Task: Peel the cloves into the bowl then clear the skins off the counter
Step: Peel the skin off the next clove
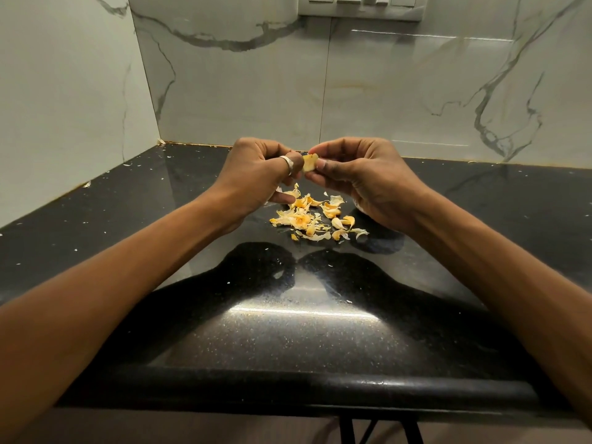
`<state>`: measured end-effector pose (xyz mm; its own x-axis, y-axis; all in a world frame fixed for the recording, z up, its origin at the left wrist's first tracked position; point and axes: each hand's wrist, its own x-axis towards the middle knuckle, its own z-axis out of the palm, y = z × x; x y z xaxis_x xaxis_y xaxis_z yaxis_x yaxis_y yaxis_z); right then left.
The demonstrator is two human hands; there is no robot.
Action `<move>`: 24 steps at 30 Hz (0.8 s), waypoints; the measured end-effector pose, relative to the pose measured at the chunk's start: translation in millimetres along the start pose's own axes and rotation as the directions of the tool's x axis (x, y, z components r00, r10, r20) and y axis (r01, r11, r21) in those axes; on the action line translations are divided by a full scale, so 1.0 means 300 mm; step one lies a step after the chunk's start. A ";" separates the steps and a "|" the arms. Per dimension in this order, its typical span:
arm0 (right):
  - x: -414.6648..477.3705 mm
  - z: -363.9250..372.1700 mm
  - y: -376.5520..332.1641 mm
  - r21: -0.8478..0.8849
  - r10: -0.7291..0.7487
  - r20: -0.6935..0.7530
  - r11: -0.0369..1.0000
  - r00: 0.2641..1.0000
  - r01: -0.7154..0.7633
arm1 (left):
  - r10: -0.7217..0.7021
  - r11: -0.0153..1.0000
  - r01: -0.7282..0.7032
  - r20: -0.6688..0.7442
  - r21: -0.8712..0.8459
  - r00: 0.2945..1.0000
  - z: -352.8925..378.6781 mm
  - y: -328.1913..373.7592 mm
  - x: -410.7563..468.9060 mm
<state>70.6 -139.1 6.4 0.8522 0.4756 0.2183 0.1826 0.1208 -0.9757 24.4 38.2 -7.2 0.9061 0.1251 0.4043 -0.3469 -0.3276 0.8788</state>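
Now left grip [262,168] and right grip [355,174] pinch small pale-yellow garlic clove [310,162] above papery yellow skin pile [315,219]; best strip skin downward (bowl unseen).

open counter [288,331] this side of the skin pile [315,219], marble wall [384,91] behind and left

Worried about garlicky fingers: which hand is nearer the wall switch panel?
Right. The right hand sits below the switch panel; the left hand is below and off to its left.
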 end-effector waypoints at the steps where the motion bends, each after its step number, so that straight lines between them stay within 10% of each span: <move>1: 0.000 -0.001 0.000 0.002 -0.001 -0.005 1.000 1.000 0.001 | -0.015 1.000 0.015 -0.001 -0.012 1.000 -0.001 0.001 0.000; 24: -0.004 -0.024 -0.018 -0.027 -0.007 -0.021 1.000 1.000 0.007 | 0.022 0.985 -0.008 -0.080 0.171 0.997 -0.006 -0.024 0.014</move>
<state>72.1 -146.6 11.1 0.8608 0.4566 0.2249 0.2015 0.1001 -0.9744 30.2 42.6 -11.3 0.8761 0.1921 0.4423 -0.3074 -0.4841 0.8192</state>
